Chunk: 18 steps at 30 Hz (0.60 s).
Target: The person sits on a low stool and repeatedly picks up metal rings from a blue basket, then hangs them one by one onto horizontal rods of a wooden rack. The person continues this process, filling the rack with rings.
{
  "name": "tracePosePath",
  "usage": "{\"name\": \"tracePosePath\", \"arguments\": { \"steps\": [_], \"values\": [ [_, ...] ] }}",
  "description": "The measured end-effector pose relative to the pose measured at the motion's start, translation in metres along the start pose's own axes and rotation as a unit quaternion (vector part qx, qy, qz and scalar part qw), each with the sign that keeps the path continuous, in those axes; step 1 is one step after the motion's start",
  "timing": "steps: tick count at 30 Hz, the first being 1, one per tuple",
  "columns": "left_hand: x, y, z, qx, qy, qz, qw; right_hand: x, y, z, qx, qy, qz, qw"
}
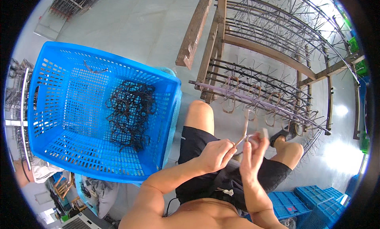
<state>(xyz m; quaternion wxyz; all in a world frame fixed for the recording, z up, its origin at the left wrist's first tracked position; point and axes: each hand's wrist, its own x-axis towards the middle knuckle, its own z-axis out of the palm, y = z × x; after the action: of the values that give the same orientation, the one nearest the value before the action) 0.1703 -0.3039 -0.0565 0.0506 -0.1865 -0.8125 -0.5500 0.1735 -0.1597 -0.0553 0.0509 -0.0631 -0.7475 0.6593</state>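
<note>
My left hand (218,154) grips the lower end of a thin, pale brown looped frame (245,126), which looks like an eyeglass frame. My right hand (253,157) meets it from the other side, thumb and fingers around its near loop; those fingertips are blurred. Beyond my hands, a purplish hanging rod (234,93) with metal hooks slants across the rack's front, carrying several similar brown frames (228,107). On my left stands a large blue plastic basket (98,177), where a tangled heap of thin dark pieces (130,116) lies on the bottom.
A brown rack (264,55) with rows of hooked rods fills the upper right. Blue crates (288,202) stand at the lower right. A grey machine (78,221) and a bundle of grey cloth (102,196) are at the lower left. Another person's arm (23,172) shows at the left edge.
</note>
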Motion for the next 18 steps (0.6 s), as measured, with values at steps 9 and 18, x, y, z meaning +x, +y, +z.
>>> {"name": "tracePosePath", "arguments": {
  "steps": [9,18],
  "values": [
    [0.030,0.005,-0.059,-0.100,-0.152,-0.065,0.981,0.041,-0.023,-0.069,-0.081,-0.354,-0.130,0.923],
    [-0.100,-0.327,-0.246,0.326,0.239,-0.499,0.766,0.105,-0.007,-0.267,0.159,0.310,-0.074,0.934]
  ]
}}
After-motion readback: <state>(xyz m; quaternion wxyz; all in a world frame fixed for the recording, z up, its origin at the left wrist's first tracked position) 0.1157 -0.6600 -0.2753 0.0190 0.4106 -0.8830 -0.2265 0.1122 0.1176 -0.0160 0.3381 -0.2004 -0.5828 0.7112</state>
